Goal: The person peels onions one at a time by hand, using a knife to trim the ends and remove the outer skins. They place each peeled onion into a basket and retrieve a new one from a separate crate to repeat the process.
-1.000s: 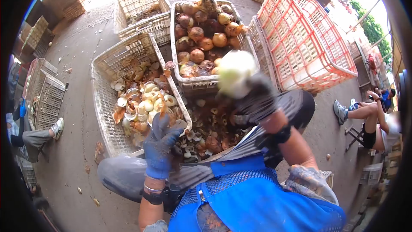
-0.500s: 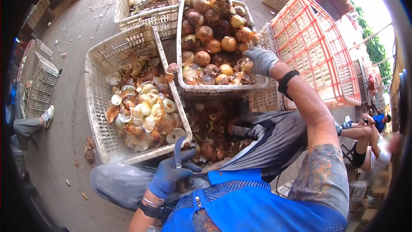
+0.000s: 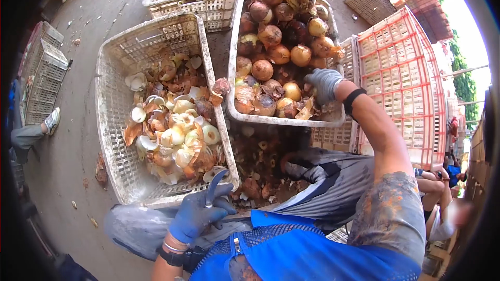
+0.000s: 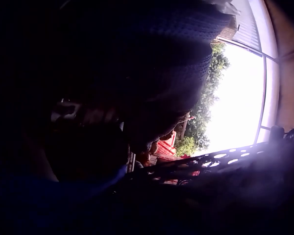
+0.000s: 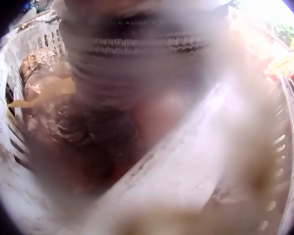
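My left hand [image 3: 195, 216], in a blue glove with dark, dirty fingers, grips a small knife whose curved blade [image 3: 212, 190] points up. It is held above my lap, close to the near corner of the peelings crate [image 3: 221, 145]. My right hand [image 3: 324, 84], in a grey glove, reaches down over the right side of the onion crate [image 3: 291, 119]. Its fingertips are among unpeeled onions [image 3: 301, 55] and hidden by the hand; I cannot tell whether they hold an onion. The right wrist view shows the striped glove [image 5: 137, 63] inside the crate, blurred.
Onion skins and pale cut pieces [image 3: 179, 135] fill part of the left crate. Scraps [image 3: 255, 177] lie on the ground between my legs. Another crate [image 3: 192, 0] stands behind, red-and-white crates [image 3: 403, 67] at the right. People sit at both sides, one with a shoe [image 3: 52, 120] showing.
One second ago my right hand held a pale peeled onion in front of the crate; it then moved, without that onion, to the unpeeled ones and farther in. The left hand's knife has come into sight.
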Demonstrator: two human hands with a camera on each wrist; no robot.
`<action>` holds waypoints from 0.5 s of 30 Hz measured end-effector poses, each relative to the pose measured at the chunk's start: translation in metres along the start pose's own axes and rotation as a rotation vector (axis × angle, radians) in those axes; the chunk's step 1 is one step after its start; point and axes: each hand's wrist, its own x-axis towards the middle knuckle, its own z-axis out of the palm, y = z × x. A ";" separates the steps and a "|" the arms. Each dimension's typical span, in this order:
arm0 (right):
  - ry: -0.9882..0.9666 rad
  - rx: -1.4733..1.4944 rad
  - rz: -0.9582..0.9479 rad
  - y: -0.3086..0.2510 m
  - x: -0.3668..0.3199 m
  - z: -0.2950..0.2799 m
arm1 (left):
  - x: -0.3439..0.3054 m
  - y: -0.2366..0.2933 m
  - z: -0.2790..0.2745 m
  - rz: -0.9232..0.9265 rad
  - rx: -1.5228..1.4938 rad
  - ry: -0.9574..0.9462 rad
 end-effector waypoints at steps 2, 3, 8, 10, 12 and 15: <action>0.226 0.329 0.083 0.009 -0.010 -0.003 | 0.002 0.011 -0.004 0.040 0.094 0.018; 0.411 0.411 0.025 0.003 -0.018 -0.004 | 0.005 0.017 0.000 0.153 0.106 0.089; 0.497 0.487 -0.480 -0.097 -0.106 -0.104 | 0.019 0.058 0.023 0.514 0.119 0.091; 0.432 0.510 -0.550 -0.154 -0.147 -0.144 | 0.010 0.069 0.037 0.506 0.030 0.044; 0.526 1.018 -0.572 -0.185 -0.174 -0.142 | -0.005 0.068 0.048 0.600 -0.246 -0.043; 0.465 1.696 -0.599 -0.199 -0.164 -0.092 | -0.016 0.043 0.047 0.610 -0.385 -0.041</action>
